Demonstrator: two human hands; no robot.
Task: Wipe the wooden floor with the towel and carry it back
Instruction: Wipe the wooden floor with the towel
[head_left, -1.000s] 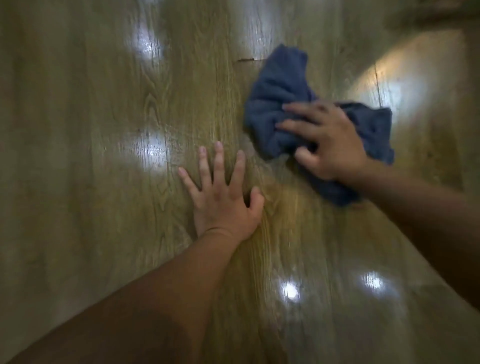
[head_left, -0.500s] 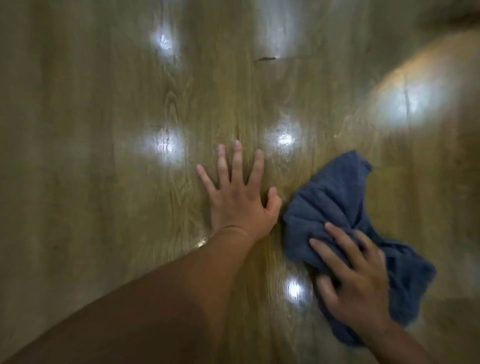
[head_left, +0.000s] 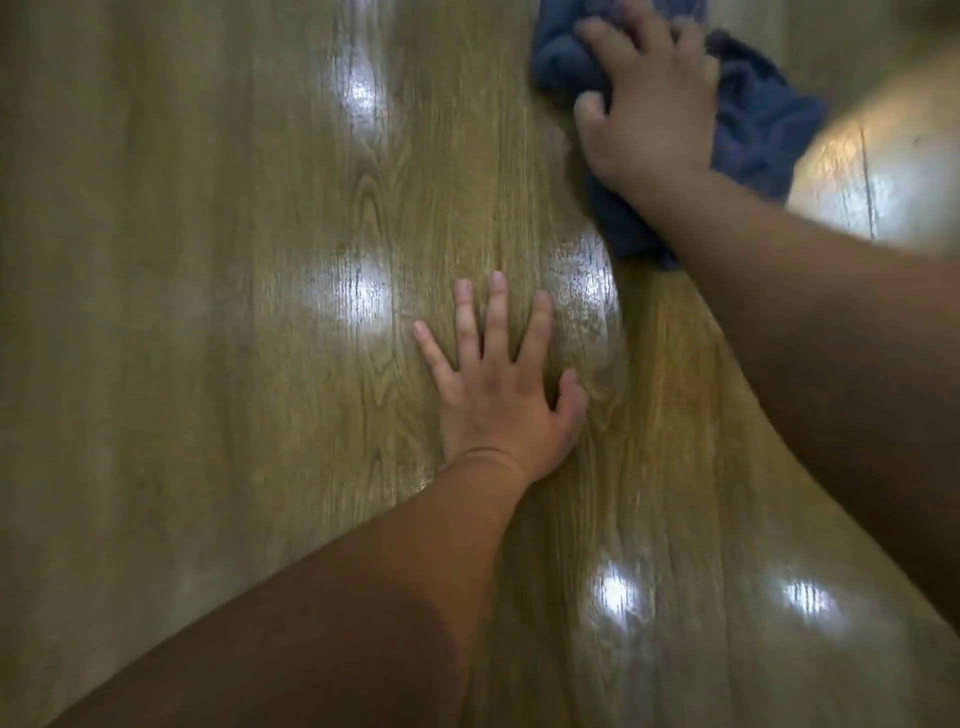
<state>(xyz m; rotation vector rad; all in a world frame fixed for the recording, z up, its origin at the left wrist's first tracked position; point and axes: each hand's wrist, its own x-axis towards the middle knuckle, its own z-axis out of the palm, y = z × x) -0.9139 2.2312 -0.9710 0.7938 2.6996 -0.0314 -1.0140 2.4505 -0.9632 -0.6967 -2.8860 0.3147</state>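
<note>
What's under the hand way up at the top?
The bunched blue towel lies under the right hand, poking out on both sides. Beneath the towel is the wooden floor; the part it covers, wet or dry, cannot be seen.

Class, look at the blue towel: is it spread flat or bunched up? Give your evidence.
Bunched up: the towel lies in crumpled folds under the right hand.

Looking like an indoor room, likely a home: glossy wood-grain plank floor (head_left: 182, 389) is filling the view, reflecting several overhead light spots (head_left: 358, 296).
</note>
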